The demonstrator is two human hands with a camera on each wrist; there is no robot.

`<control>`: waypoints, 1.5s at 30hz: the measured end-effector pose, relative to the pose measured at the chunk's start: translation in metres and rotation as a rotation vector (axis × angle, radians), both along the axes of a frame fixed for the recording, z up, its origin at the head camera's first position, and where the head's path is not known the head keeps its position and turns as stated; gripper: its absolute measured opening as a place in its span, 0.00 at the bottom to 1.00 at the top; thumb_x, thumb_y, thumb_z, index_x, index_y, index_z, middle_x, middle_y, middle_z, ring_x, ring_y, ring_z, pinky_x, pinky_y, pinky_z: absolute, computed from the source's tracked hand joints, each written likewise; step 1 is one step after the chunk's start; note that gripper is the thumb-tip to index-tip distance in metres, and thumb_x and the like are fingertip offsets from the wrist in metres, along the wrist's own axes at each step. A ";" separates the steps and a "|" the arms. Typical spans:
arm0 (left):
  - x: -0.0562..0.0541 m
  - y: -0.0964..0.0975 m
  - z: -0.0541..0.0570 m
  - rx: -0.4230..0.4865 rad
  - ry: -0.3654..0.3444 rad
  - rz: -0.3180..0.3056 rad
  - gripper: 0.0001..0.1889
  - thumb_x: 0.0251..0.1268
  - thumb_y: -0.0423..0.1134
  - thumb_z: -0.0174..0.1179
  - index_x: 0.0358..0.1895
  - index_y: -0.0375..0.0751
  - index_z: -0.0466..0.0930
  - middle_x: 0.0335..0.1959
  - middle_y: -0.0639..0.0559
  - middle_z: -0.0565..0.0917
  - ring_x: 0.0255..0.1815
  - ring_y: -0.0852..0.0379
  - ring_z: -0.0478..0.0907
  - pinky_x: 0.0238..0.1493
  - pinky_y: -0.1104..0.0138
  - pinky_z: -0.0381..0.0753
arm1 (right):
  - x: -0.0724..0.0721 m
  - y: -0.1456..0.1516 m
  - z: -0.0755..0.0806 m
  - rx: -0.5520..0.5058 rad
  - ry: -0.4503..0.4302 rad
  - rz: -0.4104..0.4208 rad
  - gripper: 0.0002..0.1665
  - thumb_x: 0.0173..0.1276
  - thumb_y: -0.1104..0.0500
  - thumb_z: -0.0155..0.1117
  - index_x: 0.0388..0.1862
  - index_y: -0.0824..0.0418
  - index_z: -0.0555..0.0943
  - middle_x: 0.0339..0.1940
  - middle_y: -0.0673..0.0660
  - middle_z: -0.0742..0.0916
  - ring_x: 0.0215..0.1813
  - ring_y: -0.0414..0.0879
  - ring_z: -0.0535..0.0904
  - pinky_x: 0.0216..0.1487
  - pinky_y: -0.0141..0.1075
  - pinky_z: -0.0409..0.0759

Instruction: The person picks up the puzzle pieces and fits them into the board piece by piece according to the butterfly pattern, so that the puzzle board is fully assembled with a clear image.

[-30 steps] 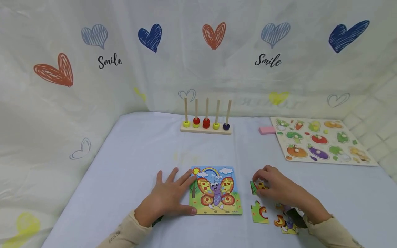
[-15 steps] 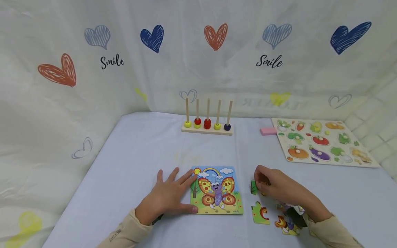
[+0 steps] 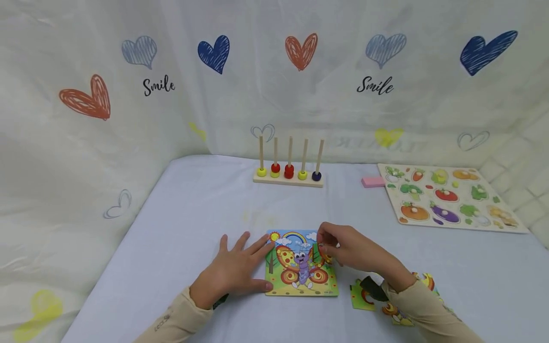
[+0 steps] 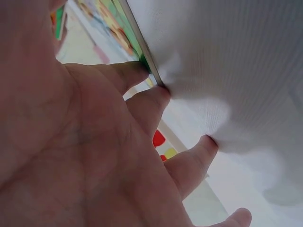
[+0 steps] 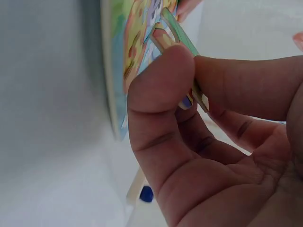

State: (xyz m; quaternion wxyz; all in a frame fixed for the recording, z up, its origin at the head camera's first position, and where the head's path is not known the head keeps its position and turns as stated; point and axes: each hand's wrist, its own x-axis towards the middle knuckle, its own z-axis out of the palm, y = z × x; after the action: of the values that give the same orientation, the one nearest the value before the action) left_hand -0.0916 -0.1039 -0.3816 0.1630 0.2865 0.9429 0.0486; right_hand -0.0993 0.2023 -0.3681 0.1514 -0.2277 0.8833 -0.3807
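Note:
A square butterfly puzzle (image 3: 291,289) lies on the white cloth in front of me. My left hand (image 3: 231,271) is spread flat at its left side, index finger and thumb at the edge. In the left wrist view, fingertips (image 4: 160,92) press at the puzzle's edge and on the cloth. My right hand (image 3: 358,250) pinches a puzzle piece (image 3: 316,255) with a green tree and part of a wing, between thumb and index finger. The puzzle piece (image 5: 180,33) is tilted on edge over the puzzle's right side. The hand covers part of the piece and the upper right picture.
Several loose puzzle pieces (image 3: 359,302) lie right of the puzzle, partly under the right forearm. A bead rack (image 3: 288,180) with upright pegs stands at the back. Back right are a pink block (image 3: 372,182) and a vegetable peg board (image 3: 454,216).
My right hand has picked up the tree-and-wing piece from the cloth and carried it left, over the puzzle. The left hand has stayed in place at the puzzle's left edge.

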 end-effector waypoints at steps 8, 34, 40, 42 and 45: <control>-0.001 0.000 0.000 -0.018 -0.002 0.003 0.50 0.65 0.71 0.68 0.86 0.58 0.61 0.87 0.61 0.57 0.85 0.37 0.53 0.72 0.23 0.50 | -0.009 -0.039 -0.005 -0.002 0.016 0.066 0.09 0.74 0.72 0.65 0.46 0.60 0.81 0.32 0.48 0.81 0.34 0.43 0.77 0.35 0.35 0.80; -0.002 0.000 0.000 -0.025 -0.004 0.005 0.50 0.63 0.72 0.68 0.86 0.59 0.62 0.87 0.62 0.58 0.85 0.38 0.54 0.72 0.22 0.49 | -0.007 -0.099 -0.016 0.212 0.154 -0.030 0.13 0.72 0.72 0.68 0.52 0.65 0.79 0.40 0.58 0.76 0.32 0.47 0.74 0.34 0.41 0.79; -0.001 -0.001 0.000 -0.007 -0.004 0.001 0.50 0.64 0.71 0.68 0.86 0.57 0.63 0.87 0.61 0.58 0.85 0.38 0.54 0.72 0.22 0.49 | -0.006 -0.106 -0.017 0.290 0.163 -0.056 0.17 0.75 0.67 0.70 0.57 0.67 0.75 0.41 0.61 0.75 0.25 0.49 0.75 0.28 0.40 0.78; -0.001 -0.001 0.000 -0.003 0.002 -0.001 0.50 0.64 0.71 0.68 0.86 0.57 0.62 0.87 0.61 0.59 0.85 0.37 0.54 0.71 0.22 0.49 | -0.006 -0.108 -0.016 0.300 0.168 -0.061 0.17 0.75 0.66 0.70 0.56 0.67 0.75 0.40 0.62 0.75 0.25 0.50 0.75 0.27 0.41 0.78; -0.001 -0.001 0.001 -0.009 0.010 -0.004 0.50 0.64 0.71 0.68 0.86 0.58 0.62 0.87 0.61 0.59 0.85 0.38 0.55 0.71 0.22 0.50 | -0.007 -0.108 -0.016 0.291 0.148 -0.064 0.15 0.76 0.65 0.70 0.55 0.67 0.76 0.40 0.61 0.75 0.27 0.50 0.75 0.29 0.41 0.78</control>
State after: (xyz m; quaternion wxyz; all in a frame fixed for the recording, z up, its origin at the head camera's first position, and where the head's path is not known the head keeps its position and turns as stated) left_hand -0.0930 -0.1054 -0.3806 0.1595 0.2880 0.9433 0.0426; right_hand -0.1060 0.0940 -0.3836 0.1049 -0.2025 0.9447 -0.2358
